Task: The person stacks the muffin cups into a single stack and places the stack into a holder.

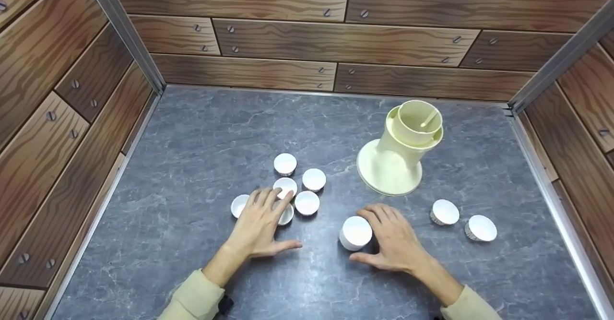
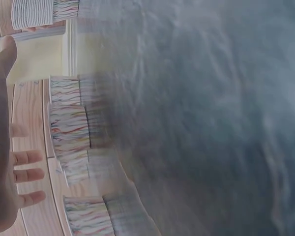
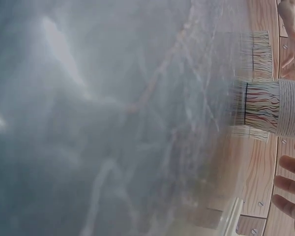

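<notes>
My left hand (image 1: 258, 228) hovers over a cluster of small white cups with streaked sides, its fingers spread and thumb out. It partly covers one cup (image 1: 286, 214) and reaches near another cup (image 1: 240, 206); whether it touches them I cannot tell. Several more cups, such as this cup (image 1: 307, 203), stand just beyond its fingertips. My right hand (image 1: 395, 238) is beside a nested stack of the same cups (image 1: 355, 233), thumb and fingers spread around its right side. In the right wrist view, the fingers (image 3: 290, 186) look extended and apart from the stack (image 3: 263, 105).
A pale yellow stand (image 1: 391, 169) with a wide round base and a cylindrical top rises behind the right hand. Two single cups, one cup (image 1: 444, 212) and another cup (image 1: 480, 229), stand to the right. Wood-patterned walls (image 1: 278, 37) enclose the grey marbled tabletop (image 1: 192, 133).
</notes>
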Action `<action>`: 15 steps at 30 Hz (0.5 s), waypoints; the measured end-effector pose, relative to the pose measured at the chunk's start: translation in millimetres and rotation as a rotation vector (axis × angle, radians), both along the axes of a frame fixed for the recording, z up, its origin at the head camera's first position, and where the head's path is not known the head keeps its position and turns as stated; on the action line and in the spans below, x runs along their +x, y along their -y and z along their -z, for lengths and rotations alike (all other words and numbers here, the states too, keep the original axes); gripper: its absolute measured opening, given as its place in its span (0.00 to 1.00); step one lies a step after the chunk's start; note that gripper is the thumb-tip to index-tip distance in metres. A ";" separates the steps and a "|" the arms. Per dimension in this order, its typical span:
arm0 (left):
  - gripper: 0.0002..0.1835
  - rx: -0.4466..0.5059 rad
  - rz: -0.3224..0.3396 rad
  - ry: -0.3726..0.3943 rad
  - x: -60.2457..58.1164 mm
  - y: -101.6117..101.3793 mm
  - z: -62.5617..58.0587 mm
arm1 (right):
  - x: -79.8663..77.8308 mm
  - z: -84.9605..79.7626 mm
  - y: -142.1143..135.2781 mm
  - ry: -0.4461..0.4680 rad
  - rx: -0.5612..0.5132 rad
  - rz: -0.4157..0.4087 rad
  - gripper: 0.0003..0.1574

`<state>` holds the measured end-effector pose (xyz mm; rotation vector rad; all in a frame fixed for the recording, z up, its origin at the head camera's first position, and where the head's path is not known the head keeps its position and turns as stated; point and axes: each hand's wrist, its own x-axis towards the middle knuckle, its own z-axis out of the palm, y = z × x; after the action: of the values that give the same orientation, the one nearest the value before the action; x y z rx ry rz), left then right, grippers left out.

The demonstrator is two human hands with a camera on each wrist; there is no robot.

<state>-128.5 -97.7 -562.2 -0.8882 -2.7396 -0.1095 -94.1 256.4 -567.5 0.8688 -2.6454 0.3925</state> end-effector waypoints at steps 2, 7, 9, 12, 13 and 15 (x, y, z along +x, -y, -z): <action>0.64 -0.011 -0.007 -0.010 -0.5 2.1 0.5 | -0.7 0.7 0.8 0.003 -0.006 -0.004 0.60; 0.63 -0.014 -0.016 -0.039 -1.2 8.0 1.8 | -2.3 2.5 1.5 -0.014 -0.026 -0.018 0.52; 0.63 -0.006 -0.020 -0.040 -0.9 10.7 2.3 | -2.9 2.8 1.6 -0.021 -0.031 -0.027 0.49; 0.63 0.002 -0.031 -0.035 -0.8 14.5 2.6 | -3.5 3.1 1.5 -0.027 -0.039 -0.039 0.47; 0.63 0.003 -0.033 -0.036 -0.8 15.7 2.5 | -3.6 3.0 1.4 -0.027 -0.040 -0.041 0.46; 0.62 0.004 -0.036 -0.039 -0.9 18.1 2.5 | -3.9 2.8 0.9 -0.026 -0.043 -0.046 0.45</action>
<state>-129.4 -115.8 -564.7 -0.8305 -2.7172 -0.0904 -97.9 255.5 -570.2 0.9157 -2.5876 0.4449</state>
